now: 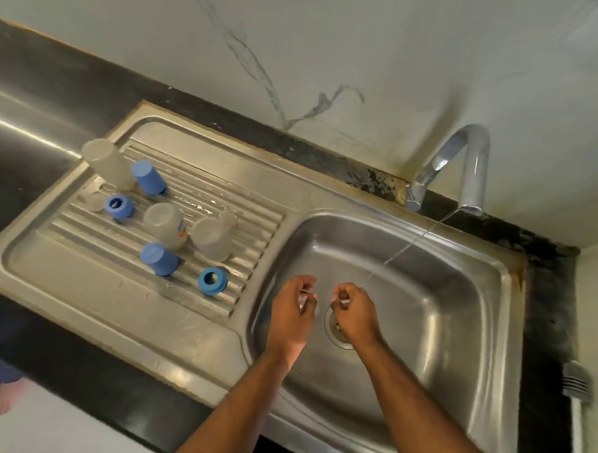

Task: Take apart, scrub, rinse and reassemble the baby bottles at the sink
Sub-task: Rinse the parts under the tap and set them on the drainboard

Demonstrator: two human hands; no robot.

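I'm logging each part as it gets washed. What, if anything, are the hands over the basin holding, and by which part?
Cannot be told: the left hand and right hand have curled fingers, but any small clear part in their grip is not visible.

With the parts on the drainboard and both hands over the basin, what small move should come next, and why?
Probably move both hands right, under the thin water stream. They hang curled over the steel sink basin, apparently holding nothing, and the stream falls just beyond them. The clear bottles and blue caps already stand apart on the ribbed drainboard.
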